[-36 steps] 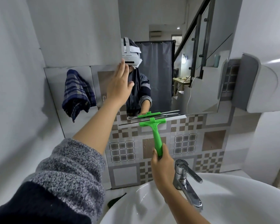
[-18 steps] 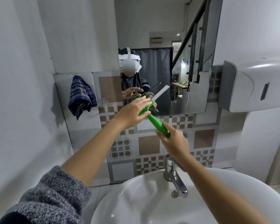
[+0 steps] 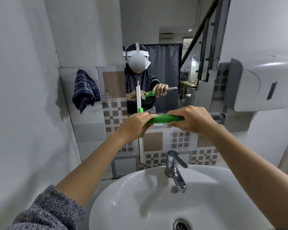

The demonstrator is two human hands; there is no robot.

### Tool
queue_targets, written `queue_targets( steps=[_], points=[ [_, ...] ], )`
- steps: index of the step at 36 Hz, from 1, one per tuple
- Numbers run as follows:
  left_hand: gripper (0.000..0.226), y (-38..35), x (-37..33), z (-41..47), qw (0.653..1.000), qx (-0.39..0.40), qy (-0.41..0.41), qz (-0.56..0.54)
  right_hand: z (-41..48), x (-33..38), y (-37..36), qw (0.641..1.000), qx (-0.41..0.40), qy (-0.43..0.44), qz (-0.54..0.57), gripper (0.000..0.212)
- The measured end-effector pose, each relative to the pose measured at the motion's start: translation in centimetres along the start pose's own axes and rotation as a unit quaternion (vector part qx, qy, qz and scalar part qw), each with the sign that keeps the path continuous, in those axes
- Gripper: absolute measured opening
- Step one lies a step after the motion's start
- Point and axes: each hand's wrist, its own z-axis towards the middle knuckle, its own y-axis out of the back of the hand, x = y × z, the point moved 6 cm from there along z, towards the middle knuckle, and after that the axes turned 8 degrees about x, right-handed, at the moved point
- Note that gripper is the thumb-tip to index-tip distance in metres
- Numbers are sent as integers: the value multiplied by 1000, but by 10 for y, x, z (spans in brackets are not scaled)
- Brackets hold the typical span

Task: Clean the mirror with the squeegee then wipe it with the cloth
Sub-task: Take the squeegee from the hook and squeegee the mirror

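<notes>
The green squeegee (image 3: 163,119) is held in front of the mirror (image 3: 165,52), its handle lying level and its white blade standing on end from about the mirror's lower edge downwards. My left hand (image 3: 135,125) grips the head end where handle meets blade. My right hand (image 3: 189,119) wraps the handle's far end. The blue checked cloth (image 3: 85,91) hangs on the tiled wall left of the mirror, apart from both hands. The mirror shows a person with a headset and both hands on the squeegee.
A white basin (image 3: 140,196) with a chrome tap (image 3: 174,170) lies right under my hands. A white and grey dispenser (image 3: 263,83) juts from the right wall. A plain white wall closes in on the left.
My left hand came off the mirror and took hold of the squeegee's head. The squeegee left the glass and turned, so the handle lies level and the blade stands on end.
</notes>
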Motion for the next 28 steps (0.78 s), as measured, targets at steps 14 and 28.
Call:
queue_targets(
  steps=[14, 28],
  points=[
    [41, 15, -14, -42, 943, -248, 219, -34, 8, 49, 4, 921, -283, -112, 243, 62],
    [30, 5, 5, -99, 931, -262, 255, 15, 50, 109, -54, 773, -188, -148, 587, 79]
  ],
)
